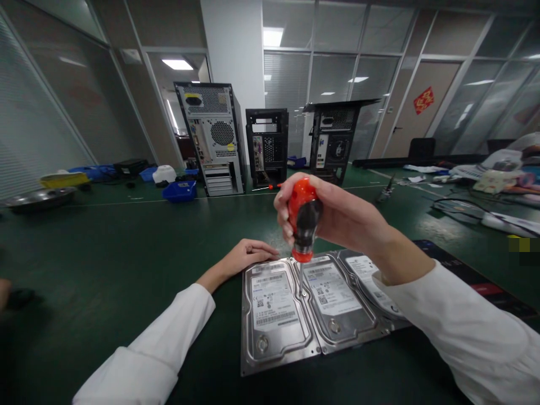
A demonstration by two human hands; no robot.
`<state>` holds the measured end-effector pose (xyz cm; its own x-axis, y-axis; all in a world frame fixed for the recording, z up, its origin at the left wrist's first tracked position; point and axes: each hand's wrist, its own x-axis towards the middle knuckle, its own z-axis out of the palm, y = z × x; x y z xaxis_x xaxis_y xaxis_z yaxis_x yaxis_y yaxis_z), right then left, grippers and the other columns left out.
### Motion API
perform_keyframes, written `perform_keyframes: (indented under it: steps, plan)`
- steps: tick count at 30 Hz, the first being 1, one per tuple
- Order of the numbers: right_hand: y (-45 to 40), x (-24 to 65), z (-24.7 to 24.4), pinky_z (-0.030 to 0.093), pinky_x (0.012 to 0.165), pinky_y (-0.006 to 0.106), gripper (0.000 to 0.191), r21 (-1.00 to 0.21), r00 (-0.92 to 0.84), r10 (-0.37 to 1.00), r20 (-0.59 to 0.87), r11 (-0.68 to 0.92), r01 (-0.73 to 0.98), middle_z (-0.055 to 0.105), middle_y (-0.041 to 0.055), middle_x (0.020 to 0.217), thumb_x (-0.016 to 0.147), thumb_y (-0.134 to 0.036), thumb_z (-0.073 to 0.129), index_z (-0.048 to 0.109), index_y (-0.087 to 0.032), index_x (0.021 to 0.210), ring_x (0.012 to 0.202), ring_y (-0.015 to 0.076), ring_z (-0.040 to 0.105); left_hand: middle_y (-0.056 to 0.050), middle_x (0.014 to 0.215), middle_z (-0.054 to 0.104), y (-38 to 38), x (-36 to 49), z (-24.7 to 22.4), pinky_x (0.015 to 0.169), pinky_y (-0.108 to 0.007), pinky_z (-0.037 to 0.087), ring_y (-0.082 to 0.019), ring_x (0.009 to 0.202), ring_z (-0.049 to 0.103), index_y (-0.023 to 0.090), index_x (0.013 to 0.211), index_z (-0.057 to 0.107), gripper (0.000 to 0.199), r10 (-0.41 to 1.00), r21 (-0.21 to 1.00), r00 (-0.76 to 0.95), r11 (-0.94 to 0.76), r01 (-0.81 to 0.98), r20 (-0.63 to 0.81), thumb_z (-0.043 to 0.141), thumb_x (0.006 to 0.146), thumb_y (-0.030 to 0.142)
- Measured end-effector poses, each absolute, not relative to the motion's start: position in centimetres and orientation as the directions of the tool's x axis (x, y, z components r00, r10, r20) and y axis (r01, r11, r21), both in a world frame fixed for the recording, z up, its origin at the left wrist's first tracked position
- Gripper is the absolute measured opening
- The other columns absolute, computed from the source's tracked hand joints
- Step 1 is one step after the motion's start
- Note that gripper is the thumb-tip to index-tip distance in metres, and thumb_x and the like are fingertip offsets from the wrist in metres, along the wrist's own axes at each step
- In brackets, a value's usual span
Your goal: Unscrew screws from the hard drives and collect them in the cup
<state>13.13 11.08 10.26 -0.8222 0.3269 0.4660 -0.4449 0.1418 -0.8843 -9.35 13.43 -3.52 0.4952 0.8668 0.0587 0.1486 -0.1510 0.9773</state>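
Note:
My right hand is wrapped round the red and black handle of a screwdriver. The shaft points down, its tip at the right edge of the left hard drive, close to the seam with the middle hard drive. Whether the tip sits in a screw is too small to tell. Fingers stretched out, my left hand lies flat at the far edge of the left drive, holding nothing. A third hard drive is partly hidden behind my right wrist. All three lie label up, side by side.
Three open-backed computer towers, a large one, a bare frame and another, stand at the back. A blue bin and metal bowl are left. A dark mat, cables and plastic bags lie right.

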Motion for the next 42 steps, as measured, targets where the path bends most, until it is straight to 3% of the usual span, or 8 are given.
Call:
perform_keyframes:
  steps: [4,8,12,16,22,29,35,42]
  plan:
    - [11.1,12.3,9.7,0.050,0.054,0.021,0.021,-0.818,-0.705,0.424,0.569,0.200,-0.539,0.060,-0.0023,0.078,0.082,-0.025,0.065,0.046,-0.019,0.088,0.058,0.0076,0.058,-0.013,0.099,0.066,13.1,-9.1,-2.9,0.080,-0.021,0.048,-0.018,0.092,0.064,0.007,0.102,0.066,0.037,0.874,0.986,0.487,-0.086,0.145,0.005,0.067,0.078,0.036]
    - [11.2,12.1,9.6,0.036,0.039,0.013,0.022,-0.810,-0.661,0.491,0.567,0.190,-0.555,0.047,-0.0099,0.055,0.083,-0.022,0.061,0.039,-0.021,0.085,0.038,0.0031,0.039,-0.015,0.104,0.064,12.8,-9.0,-2.6,0.083,-0.024,0.048,-0.021,0.096,0.063,0.006,0.105,0.064,0.041,0.871,0.985,0.490,-0.063,0.159,-0.024,0.065,0.079,0.037]
    - [11.5,12.7,10.0,0.048,0.055,0.023,0.030,-0.846,-0.764,0.384,0.518,0.103,-0.523,0.053,-0.0003,0.074,0.090,-0.043,0.045,0.053,-0.016,0.098,0.059,0.0093,0.053,-0.014,0.109,0.063,13.2,-9.3,-2.9,0.090,-0.027,0.046,-0.021,0.102,0.060,0.009,0.111,0.062,0.040,0.845,0.987,0.535,-0.066,0.144,-0.022,0.064,0.081,0.036]
    - [11.7,13.0,9.8,0.053,0.067,0.026,0.028,-0.874,-0.802,0.363,0.475,0.086,-0.478,0.052,0.0033,0.090,0.092,-0.037,0.046,0.058,-0.015,0.104,0.077,0.0126,0.057,-0.010,0.117,0.059,13.4,-9.2,-3.2,0.098,-0.028,0.042,-0.019,0.110,0.056,0.014,0.119,0.059,0.038,0.804,0.993,0.594,-0.066,0.095,-0.003,0.055,0.088,0.037]
    - [12.0,12.6,9.5,0.056,0.064,0.025,0.026,-0.857,-0.771,0.387,0.505,0.120,-0.501,0.054,0.0023,0.088,0.084,-0.037,0.062,0.058,-0.016,0.099,0.076,0.0116,0.057,-0.003,0.136,0.045,12.7,-8.1,-1.9,0.113,-0.030,0.025,-0.018,0.128,0.041,0.022,0.130,0.051,0.045,0.770,0.957,0.637,-0.162,0.241,-0.030,0.040,0.094,0.046]
    - [12.3,12.5,9.5,0.057,0.069,0.026,0.025,-0.861,-0.748,0.447,0.491,0.117,-0.496,0.059,0.0018,0.086,0.089,-0.038,0.055,0.052,-0.016,0.101,0.073,0.0101,0.060,0.000,0.138,0.043,12.6,-7.8,-1.3,0.110,-0.026,0.027,-0.016,0.128,0.040,0.024,0.129,0.051,0.045,0.739,0.959,0.670,-0.134,0.251,-0.072,0.038,0.094,0.048]
    - [12.2,12.6,9.5,0.045,0.047,0.016,0.029,-0.813,-0.693,0.438,0.573,0.195,-0.549,0.052,-0.0086,0.062,0.080,-0.017,0.067,0.040,-0.021,0.088,0.047,0.0046,0.048,-0.002,0.137,0.043,12.7,-7.9,-1.5,0.110,-0.026,0.027,-0.016,0.128,0.040,0.022,0.132,0.048,0.046,0.714,0.968,0.694,-0.104,0.228,-0.087,0.035,0.095,0.046]
    - [11.7,13.0,10.0,0.047,0.061,0.027,0.031,-0.862,-0.808,0.317,0.497,0.074,-0.501,0.051,0.0011,0.076,0.091,-0.044,0.042,0.053,-0.015,0.095,0.064,0.0115,0.053,-0.001,0.132,0.049,12.7,-7.9,-2.2,0.108,-0.028,0.029,-0.017,0.121,0.048,0.025,0.127,0.054,0.041,0.729,0.985,0.680,-0.050,0.166,-0.077,0.039,0.094,0.046]
